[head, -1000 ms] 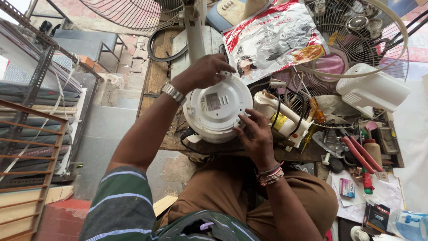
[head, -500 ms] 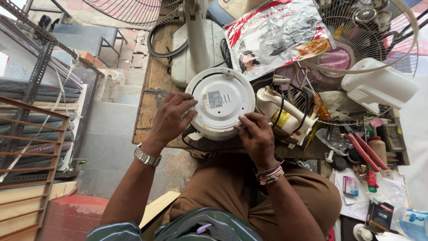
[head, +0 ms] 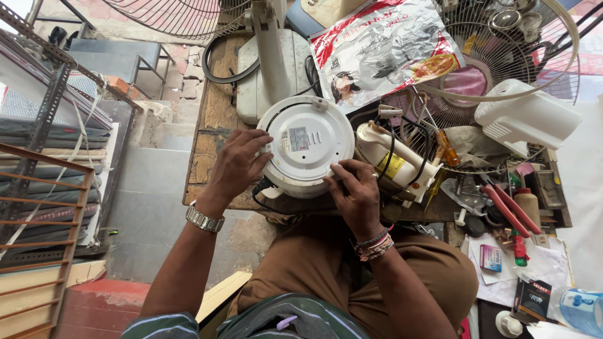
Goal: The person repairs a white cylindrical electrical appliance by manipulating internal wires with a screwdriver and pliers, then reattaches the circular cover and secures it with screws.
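Note:
A round white appliance [head: 308, 141] lies bottom-up on the edge of a worn wooden workbench [head: 213, 113], its flat base with a small label facing me. My left hand [head: 235, 164] grips its left rim, fingers spread over the edge. On the near right rim rests my right hand [head: 358, 194], fingertips pressed on the base. A black cord [head: 260, 194] hangs below the appliance. A metal watch is on my left wrist, and bracelets circle the right.
A white fan stand [head: 270, 56] rises behind the appliance. A plastic bag [head: 383, 44], wire fan guards [head: 502, 50], a white motor cover [head: 527, 116], a cream part with wires [head: 396, 160] and red-handled pliers [head: 502, 207] crowd the right. A metal rack [head: 38, 157] stands left.
My left hand has come off the far top of the appliance and moved down to its left rim. The right hand stays on the near rim.

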